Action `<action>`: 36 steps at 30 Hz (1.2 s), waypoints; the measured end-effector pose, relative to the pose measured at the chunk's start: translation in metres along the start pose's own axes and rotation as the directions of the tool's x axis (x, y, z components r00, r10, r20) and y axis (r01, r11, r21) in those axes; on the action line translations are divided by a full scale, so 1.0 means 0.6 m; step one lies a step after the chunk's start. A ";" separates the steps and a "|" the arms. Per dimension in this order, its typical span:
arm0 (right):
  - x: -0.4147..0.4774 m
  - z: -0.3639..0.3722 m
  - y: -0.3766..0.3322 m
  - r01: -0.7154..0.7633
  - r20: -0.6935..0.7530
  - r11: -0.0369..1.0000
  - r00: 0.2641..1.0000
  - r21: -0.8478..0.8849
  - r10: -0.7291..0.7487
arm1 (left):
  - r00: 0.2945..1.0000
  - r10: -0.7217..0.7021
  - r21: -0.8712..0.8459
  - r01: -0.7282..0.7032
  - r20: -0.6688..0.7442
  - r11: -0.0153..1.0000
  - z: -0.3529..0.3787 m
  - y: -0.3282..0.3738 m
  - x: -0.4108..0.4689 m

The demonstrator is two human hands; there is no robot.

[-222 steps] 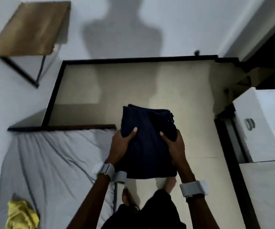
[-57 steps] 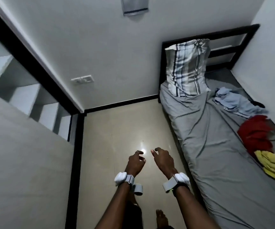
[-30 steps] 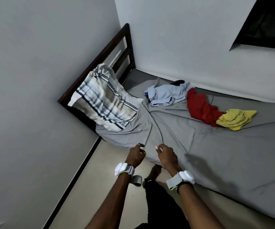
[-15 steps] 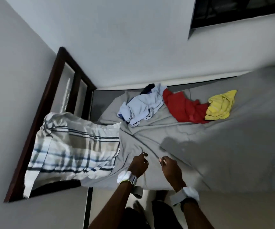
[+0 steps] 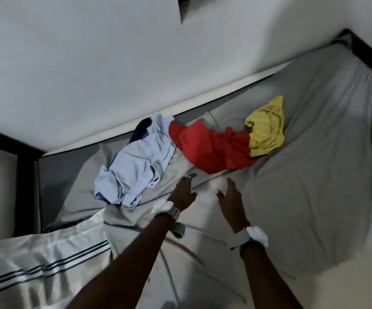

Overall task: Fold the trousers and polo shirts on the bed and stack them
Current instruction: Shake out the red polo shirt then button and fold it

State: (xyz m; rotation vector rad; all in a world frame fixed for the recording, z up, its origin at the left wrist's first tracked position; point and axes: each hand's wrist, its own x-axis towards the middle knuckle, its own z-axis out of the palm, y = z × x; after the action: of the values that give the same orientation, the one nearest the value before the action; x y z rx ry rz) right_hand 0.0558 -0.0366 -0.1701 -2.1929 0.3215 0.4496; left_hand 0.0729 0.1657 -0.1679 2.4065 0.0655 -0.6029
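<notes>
Three crumpled garments lie in a row along the far side of the grey bed [image 5: 314, 175], close to the wall: a light blue one [image 5: 136, 168], a red one [image 5: 211, 148] and a yellow one [image 5: 266, 128]. A dark piece of cloth [image 5: 141, 129] peeks out behind the light blue one. My left hand [image 5: 184, 190] and my right hand [image 5: 230, 195] stretch out over the sheet with fingers spread, just short of the red garment. Both hands hold nothing.
A striped pillow [image 5: 35, 262] lies at the near left on the bed. The dark bed frame [image 5: 8, 143] stands at the left and shows again at the top right. A white wall [image 5: 91, 63] runs right behind the clothes.
I have leaned in over the bed. Both hands moved forward from the bed's near edge toward the clothes, and their fingers went from curled to spread.
</notes>
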 end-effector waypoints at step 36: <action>0.385 0.072 0.084 0.029 -0.365 0.920 0.913 -0.391 -0.184 | 0.899 0.347 0.494 -0.180 -0.269 0.851 0.104 -0.081 0.421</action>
State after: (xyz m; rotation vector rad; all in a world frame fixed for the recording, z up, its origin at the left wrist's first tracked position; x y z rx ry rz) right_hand 0.2364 -0.0495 -0.3283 -2.6675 0.3474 -0.0079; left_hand 0.2639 0.1401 -0.3497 2.8892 -0.2953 -0.0465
